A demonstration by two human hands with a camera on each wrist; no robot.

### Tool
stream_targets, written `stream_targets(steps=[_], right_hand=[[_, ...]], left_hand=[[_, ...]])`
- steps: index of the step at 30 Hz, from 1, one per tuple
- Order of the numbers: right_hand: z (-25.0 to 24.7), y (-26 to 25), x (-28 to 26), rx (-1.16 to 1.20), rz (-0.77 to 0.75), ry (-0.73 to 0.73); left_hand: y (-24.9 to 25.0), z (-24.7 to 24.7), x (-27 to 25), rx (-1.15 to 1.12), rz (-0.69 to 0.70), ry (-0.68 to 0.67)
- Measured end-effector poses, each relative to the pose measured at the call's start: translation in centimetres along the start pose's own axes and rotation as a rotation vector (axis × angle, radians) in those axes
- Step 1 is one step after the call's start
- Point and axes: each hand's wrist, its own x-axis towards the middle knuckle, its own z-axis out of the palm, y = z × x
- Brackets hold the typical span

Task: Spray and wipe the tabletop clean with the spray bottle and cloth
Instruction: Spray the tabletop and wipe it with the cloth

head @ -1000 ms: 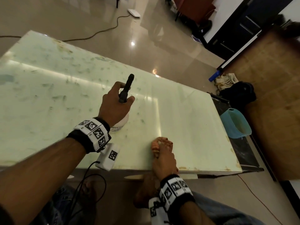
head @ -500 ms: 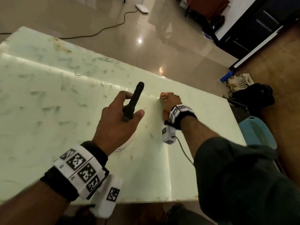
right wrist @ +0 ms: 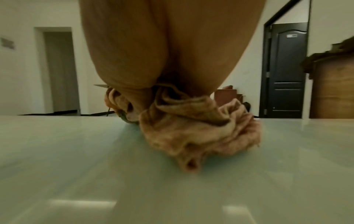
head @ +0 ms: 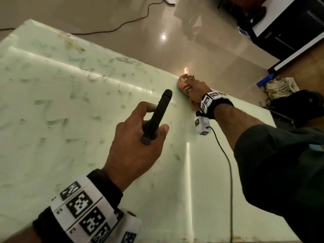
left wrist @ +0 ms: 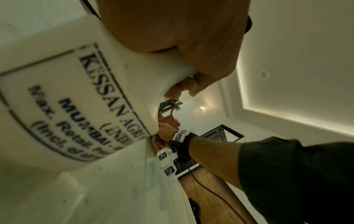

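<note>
A person's left hand (head: 133, 146) wraps the neck of a white plastic spray bottle (left wrist: 76, 97) with a black trigger head (head: 157, 114), holding it over the middle of the pale green glass-topped table (head: 52, 120). Blue print on the bottle's label reads "KESSAN AGRI…", "MUMBAI" and "Max. Retail P…"; the rest is cut off. The right hand (head: 194, 90), fingers bunched round a crumpled, orange-pink cloth (right wrist: 199, 130), presses it onto the table at the far edge. Half a second ago the cloth lay nearer the bottle; a second ago it was at the near edge. Greenish smears streak the table's left side.
</note>
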Motion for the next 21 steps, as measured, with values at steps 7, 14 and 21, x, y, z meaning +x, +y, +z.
stream_targets(steps=[7, 14, 21], right_hand=[[1.0, 0.0, -7.5, 0.074, -0.016, -0.091], [3.3, -1.5, -18.8, 0.134, 0.053, -0.168], [6.4, -1.9, -31.6, 0.205, -0.148, -0.118]], left_hand=[[0.0, -0.5, -0.5, 0.009, 0.033, 0.074], [0.7, -2.2, -0.4, 0.032, 0.078, 0.118], [0.9, -3.4, -0.6, 0.053, 0.065, 0.142]])
